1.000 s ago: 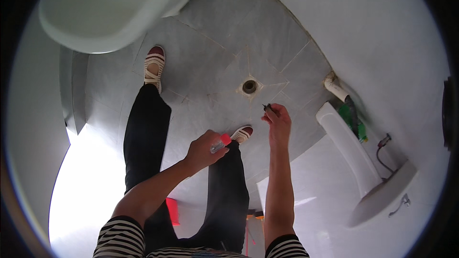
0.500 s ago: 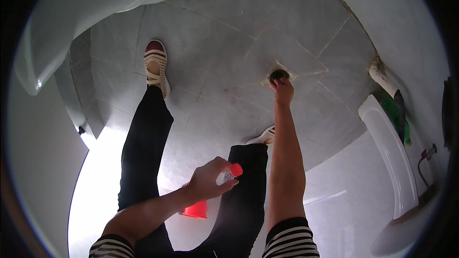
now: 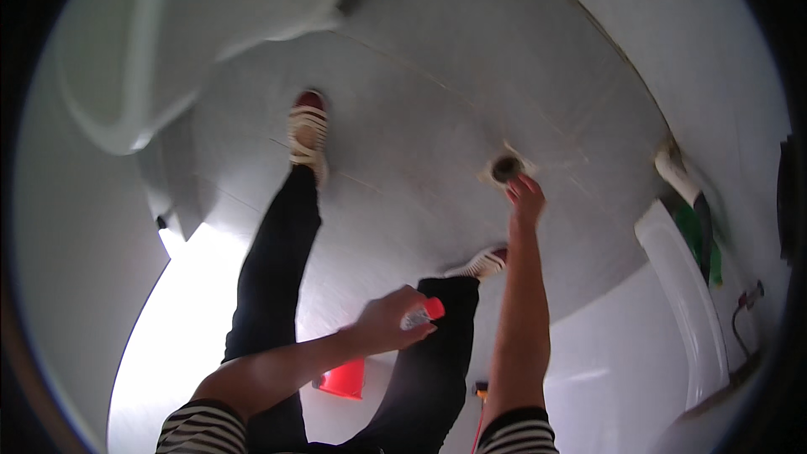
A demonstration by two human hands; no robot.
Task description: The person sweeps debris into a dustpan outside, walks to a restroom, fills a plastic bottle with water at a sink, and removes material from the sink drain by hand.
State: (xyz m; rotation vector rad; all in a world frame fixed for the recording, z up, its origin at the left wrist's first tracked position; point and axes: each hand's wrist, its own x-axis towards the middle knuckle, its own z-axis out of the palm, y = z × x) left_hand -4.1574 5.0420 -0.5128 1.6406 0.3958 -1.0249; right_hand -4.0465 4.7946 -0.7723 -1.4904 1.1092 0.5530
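Observation:
My left hand (image 3: 388,319) is wrapped round a small clear plastic bottle (image 3: 414,318) with a red cap (image 3: 434,308). It holds the bottle tilted above my right thigh. My right arm reaches down to the floor. There my right hand (image 3: 526,200) has its fingers drawn together at the near right edge of a dark round floor drain (image 3: 505,169), set in a square with stained edges. Whether the fingertips grip a part of the drain or something small is too blurred to tell.
A red bucket (image 3: 343,380) stands below my left forearm. White fixtures jut in at the upper left (image 3: 244,0) and right (image 3: 685,294). A white pipe (image 3: 675,170) and a green object (image 3: 689,231) sit by the right wall. My shoes (image 3: 308,130) rest on the grey tiles.
The view has shifted, so the floor and my legs appear lower and further right. My right fingers have gone from over the drain to its near right edge. The bottle stays in my left hand.

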